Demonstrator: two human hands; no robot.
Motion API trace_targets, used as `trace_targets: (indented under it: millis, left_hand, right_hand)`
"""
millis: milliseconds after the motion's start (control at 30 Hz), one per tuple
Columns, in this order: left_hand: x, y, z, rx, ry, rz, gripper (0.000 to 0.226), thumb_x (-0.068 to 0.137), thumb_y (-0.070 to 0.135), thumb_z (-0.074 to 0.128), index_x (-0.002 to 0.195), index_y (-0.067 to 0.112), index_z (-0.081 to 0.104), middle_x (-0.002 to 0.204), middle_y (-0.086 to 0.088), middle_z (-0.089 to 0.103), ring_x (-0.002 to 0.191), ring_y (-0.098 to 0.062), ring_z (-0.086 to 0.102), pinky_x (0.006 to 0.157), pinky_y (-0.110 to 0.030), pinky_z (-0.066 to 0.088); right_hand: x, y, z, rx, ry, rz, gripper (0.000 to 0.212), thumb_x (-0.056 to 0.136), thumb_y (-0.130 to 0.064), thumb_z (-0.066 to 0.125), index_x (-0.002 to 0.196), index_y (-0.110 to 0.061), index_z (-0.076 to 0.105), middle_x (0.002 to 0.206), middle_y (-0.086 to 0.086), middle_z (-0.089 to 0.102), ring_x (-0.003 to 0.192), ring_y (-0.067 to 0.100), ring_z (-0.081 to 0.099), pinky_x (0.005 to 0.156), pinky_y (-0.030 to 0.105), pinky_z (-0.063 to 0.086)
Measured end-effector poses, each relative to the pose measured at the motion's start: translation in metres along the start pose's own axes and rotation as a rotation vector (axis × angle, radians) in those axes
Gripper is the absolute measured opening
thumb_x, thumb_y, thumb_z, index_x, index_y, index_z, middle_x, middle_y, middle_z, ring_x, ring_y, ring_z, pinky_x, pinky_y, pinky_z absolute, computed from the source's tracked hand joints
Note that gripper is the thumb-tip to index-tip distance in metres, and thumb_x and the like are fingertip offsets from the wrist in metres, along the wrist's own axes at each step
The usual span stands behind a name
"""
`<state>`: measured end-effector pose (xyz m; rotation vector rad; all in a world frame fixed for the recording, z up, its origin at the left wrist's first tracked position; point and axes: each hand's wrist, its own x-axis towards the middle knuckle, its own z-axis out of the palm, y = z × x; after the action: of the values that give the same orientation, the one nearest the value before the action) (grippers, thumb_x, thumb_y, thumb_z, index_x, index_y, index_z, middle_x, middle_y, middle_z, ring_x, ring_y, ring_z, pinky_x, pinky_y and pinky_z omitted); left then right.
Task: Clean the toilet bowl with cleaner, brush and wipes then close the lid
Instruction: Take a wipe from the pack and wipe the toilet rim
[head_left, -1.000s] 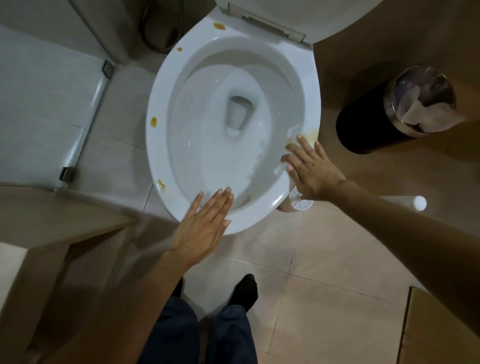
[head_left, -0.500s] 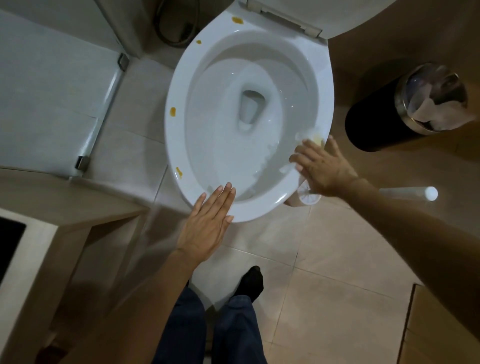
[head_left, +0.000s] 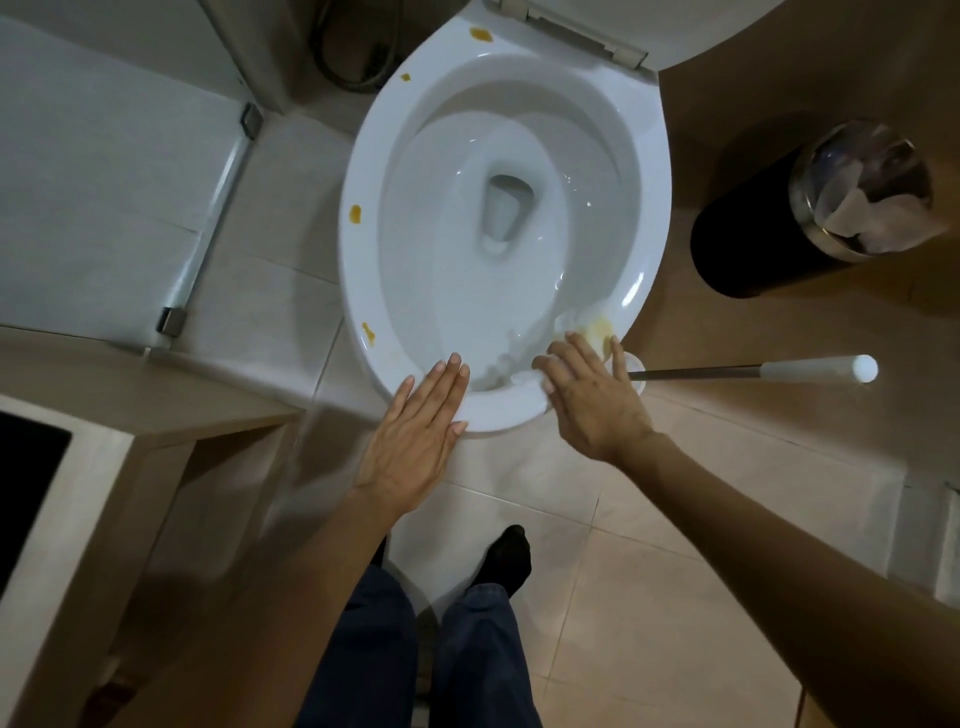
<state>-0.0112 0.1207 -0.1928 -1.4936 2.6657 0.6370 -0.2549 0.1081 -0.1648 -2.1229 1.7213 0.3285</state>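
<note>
White glazed porcelain is what both hands are working on: the toilet bowl (head_left: 506, 223) is sitting open in the middle of the view, its rim (head_left: 358, 270) carrying several yellow-brown spots along the left side and near the hinge, with a paler smear at the front right. The right hand (head_left: 592, 400) is pressing flat with fingers spread on a white wipe (head_left: 569, 325) against that front-right rim, just beside the smear (head_left: 602, 327); the left hand (head_left: 421, 431) is resting flat, fingers together, on the front edge, apparently bracing. The wipe looks thin, soft and damp, so it is likely bunching and sliding under the palm unless pressure stays broad (a flat hand suits it better than a pinch). The glaze is probably slick when wet, letting the wipe glide but offering little purchase for the bracing hand. The brush (head_left: 753, 370) is lying just behind the right hand, its long stiff handle pointing right; it looks light and is best taken near the white grip end. The lid (head_left: 675, 31) is standing raised at the back, hinged, and should be lowered by its front edge. A dark bin (head_left: 753, 244) holding crumpled paper is standing well to the right.
</note>
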Motion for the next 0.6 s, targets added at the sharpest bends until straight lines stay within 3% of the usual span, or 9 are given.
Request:
trace_targets:
  millis: [267,433,600]
  left_hand:
    - [-0.014,-0.024,-0.013,-0.08,-0.006,-0.023,0.054,0.101,0.028,0.024,0.149,0.005,0.02,0.157,-0.008,0.018,0.144,-0.015,0.013,0.117,-0.03,0.005]
    - [-0.016,-0.036,-0.023,-0.149,0.0,0.021,0.054,0.101,0.029,0.023,0.148,0.005,0.014,0.156,-0.005,0.014,0.143,-0.008,0.006,0.115,-0.019,-0.003]
    - [-0.017,-0.044,-0.024,-0.173,-0.009,0.061,0.056,0.102,0.038,0.011,0.149,0.009,0.012,0.157,-0.004,0.013,0.143,-0.006,0.003,0.115,-0.018,-0.002]
  right_hand:
    - [-0.02,-0.077,0.032,0.102,0.145,0.102,0.045,0.098,-0.028,0.027,0.138,-0.018,0.045,0.14,0.005,0.047,0.14,0.028,0.032,0.113,0.053,0.011]
    - [-0.021,-0.104,0.042,0.198,0.166,0.136,0.05,0.101,-0.028,0.024,0.15,-0.019,0.027,0.158,0.003,0.024,0.147,0.024,0.014,0.117,0.048,0.007]
    - [-0.022,-0.125,0.048,0.248,0.157,0.151,0.055,0.101,-0.029,0.021,0.154,-0.022,0.009,0.162,0.001,0.007,0.149,0.02,-0.001,0.118,0.048,0.002]
